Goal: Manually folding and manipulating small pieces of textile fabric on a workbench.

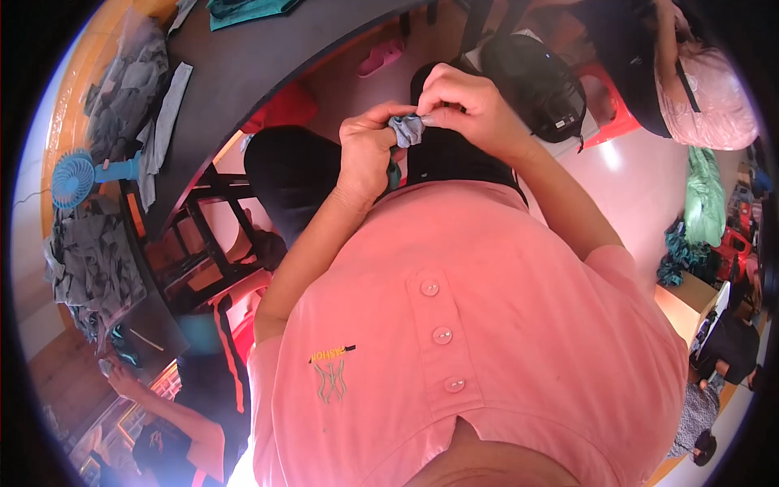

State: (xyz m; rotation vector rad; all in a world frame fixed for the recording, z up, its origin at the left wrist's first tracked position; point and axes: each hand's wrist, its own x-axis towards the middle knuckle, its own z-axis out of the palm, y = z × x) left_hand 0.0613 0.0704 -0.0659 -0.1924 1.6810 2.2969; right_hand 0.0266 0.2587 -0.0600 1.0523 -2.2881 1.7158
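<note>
A small bunched piece of grey-blue cloth (pixel 407 131) is held up over my dark-trousered lap. My left hand (pixel 367 146) is closed around its left side, thumb and finger along the top. From the right, my right hand (pixel 466 104) pinches at the cloth's upper right edge; anything smaller between those fingertips is too small to make out. A strip of dark green cloth (pixel 394 174) hangs beneath my left hand.
A dark table (pixel 243 69) curves along the left, bearing grey cloth piles (pixel 93 260) and a blue fan (pixel 75 177). A black backpack (pixel 535 89) rests on a red stool (pixel 610 105) at right. Other people sit at upper right and work at lower left.
</note>
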